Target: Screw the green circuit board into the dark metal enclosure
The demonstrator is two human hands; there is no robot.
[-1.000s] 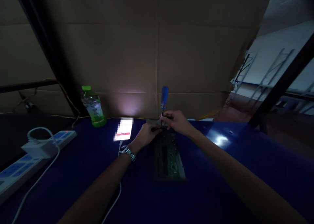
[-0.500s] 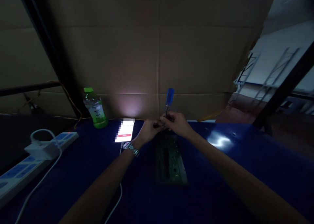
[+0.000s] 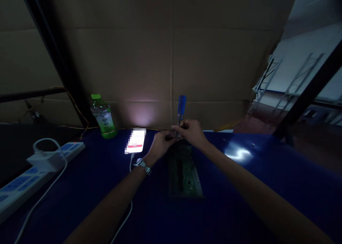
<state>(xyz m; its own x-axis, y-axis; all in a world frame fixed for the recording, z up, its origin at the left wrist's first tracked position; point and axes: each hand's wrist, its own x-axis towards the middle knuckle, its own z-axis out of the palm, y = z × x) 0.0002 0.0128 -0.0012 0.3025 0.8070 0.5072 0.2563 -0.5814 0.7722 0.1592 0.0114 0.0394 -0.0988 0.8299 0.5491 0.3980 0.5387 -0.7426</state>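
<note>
A screwdriver [image 3: 181, 106] with a blue handle stands nearly upright, handle up. My right hand [image 3: 194, 132] is closed, its fingertips pinching the shaft just below the handle. Close beside it, my left hand [image 3: 160, 145] has its fingers bent together near the screwdriver's tip; whatever they grip is too dark and small to make out. A green circuit board [image 3: 191, 178] with a dark strip along it lies on the blue table [image 3: 229, 204], its far end just under both hands. A metal watch [image 3: 143, 165] is on my left wrist.
A lit phone [image 3: 136, 140] with a white cable stands left of my hands. Behind it is a green-capped bottle [image 3: 104, 117]. A white power strip [image 3: 72, 149] with a plugged-in charger [image 3: 48, 162] lies at the left edge. A brown panel [image 3: 128, 58] rises behind the table.
The screwdriver has shifted slightly left and become more upright. My right hand has moved a little left with it; my left hand stays almost where it was.
</note>
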